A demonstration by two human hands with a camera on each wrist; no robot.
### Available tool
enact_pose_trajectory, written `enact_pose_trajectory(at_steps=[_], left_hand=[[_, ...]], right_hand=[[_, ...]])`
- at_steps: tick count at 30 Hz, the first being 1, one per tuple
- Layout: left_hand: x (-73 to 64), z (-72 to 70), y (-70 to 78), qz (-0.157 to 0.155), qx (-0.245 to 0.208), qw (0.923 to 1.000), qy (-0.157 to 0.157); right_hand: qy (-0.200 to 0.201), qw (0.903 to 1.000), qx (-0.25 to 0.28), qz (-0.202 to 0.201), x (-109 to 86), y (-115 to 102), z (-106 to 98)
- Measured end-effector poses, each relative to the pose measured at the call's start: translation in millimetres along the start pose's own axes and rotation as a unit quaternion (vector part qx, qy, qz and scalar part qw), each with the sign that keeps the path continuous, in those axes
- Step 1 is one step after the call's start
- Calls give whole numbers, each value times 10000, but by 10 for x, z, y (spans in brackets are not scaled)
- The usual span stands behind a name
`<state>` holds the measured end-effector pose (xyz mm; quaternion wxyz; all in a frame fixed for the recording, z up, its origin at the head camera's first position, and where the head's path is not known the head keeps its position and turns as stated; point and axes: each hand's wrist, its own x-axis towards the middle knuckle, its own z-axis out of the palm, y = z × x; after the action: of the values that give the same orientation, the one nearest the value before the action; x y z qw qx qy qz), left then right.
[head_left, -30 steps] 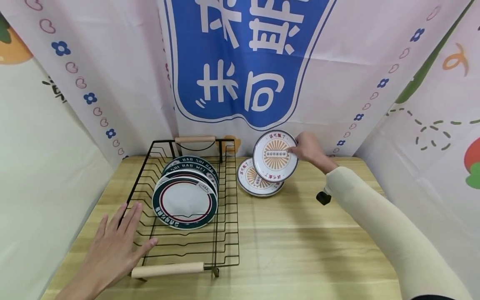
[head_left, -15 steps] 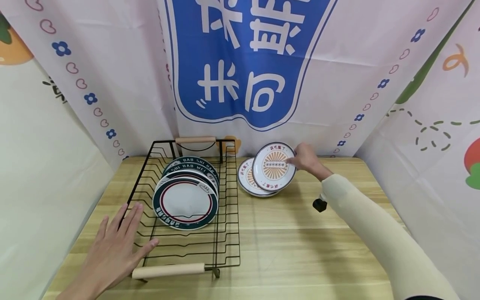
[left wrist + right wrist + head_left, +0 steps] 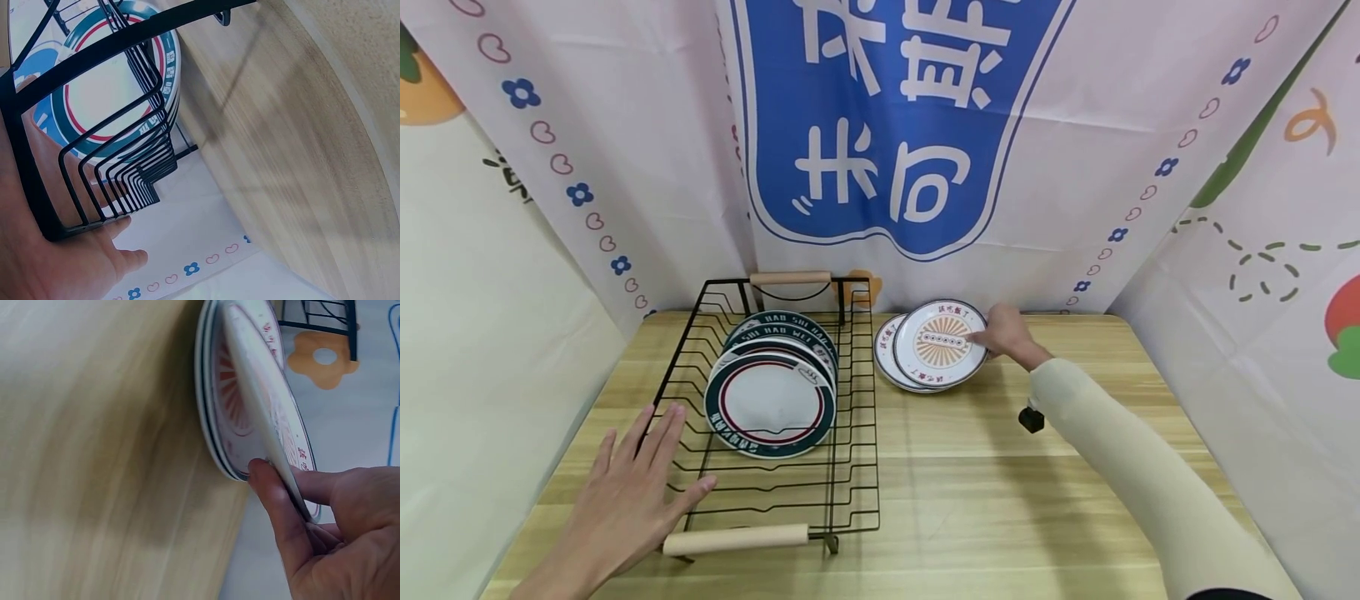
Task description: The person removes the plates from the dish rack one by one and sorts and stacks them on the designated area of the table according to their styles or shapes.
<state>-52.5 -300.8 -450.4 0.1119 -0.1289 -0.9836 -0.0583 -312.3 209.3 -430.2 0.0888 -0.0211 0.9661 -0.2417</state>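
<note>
A white plate with an orange sunburst is pinched at its right edge between the thumb and fingers of the right hand. It is held tilted over a stack of matching plates, just right of a black wire rack near the back of the wooden desk. Green-rimmed plates are propped in the rack. The left hand is placed at the rack's left side, its fingers extended and spread.

A pale wood-grain table stands among white cloth walls, the rear one bearing a blue emblem.
</note>
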Motion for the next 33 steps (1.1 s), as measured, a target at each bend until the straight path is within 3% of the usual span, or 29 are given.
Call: enact_pose_trajectory(at_steps=[6,15,25,33], left_hand=[[0,-14,4,-6,5,10000,-25],[0,-28,14,-29,21,10000,-64],[7,-21,10,10,43,10000,-50],[-8,-11,-6,17,49,10000,-39]], right_hand=[[-524,9985,-5,148,36,-5,159],[-725,9967,-255,250,43,-53,352],[-499,9980,-273,263,31,-26,445],[-623,9957,-500,470,11,-69,414]])
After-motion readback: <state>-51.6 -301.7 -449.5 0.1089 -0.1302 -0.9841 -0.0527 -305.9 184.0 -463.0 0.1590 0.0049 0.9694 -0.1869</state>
